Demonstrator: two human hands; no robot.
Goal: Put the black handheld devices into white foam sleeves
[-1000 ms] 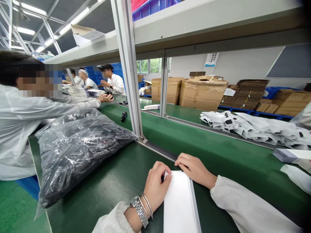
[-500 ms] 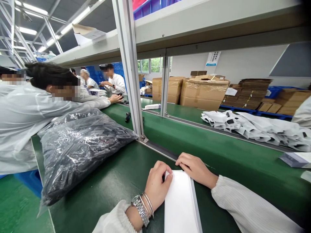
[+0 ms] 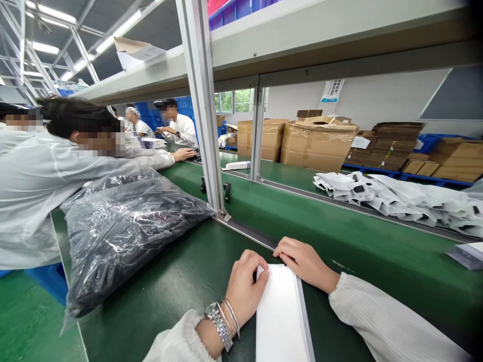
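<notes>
A long, flat white stack (image 3: 283, 311) that looks like sheets lies on the green bench in front of me, its near end cut off by the frame. My left hand (image 3: 247, 281), with a watch and bangles at the wrist, has thumb and forefinger closed at the stack's far left corner. My right hand (image 3: 304, 261) lies by the far right corner, fingers stretched out over the metal edge strip (image 3: 252, 236). Its thumb is partly hidden. To the left of both hands lies a clear plastic bag (image 3: 132, 236) full of dark items.
A green conveyor belt (image 3: 302, 216) runs beyond the bench edge, carrying small black items (image 3: 227, 192) near the metal post (image 3: 204, 110) and a white-grey box (image 3: 466, 255). White pouches (image 3: 396, 198) lie across it. A co-worker in white (image 3: 75, 166) leans over at left. A shelf (image 3: 320, 45) hangs overhead.
The black items and the white-grey box on the belt have shifted right. The co-worker's hand has moved slightly right. Both my hands and the white stack stay nearly in place.
</notes>
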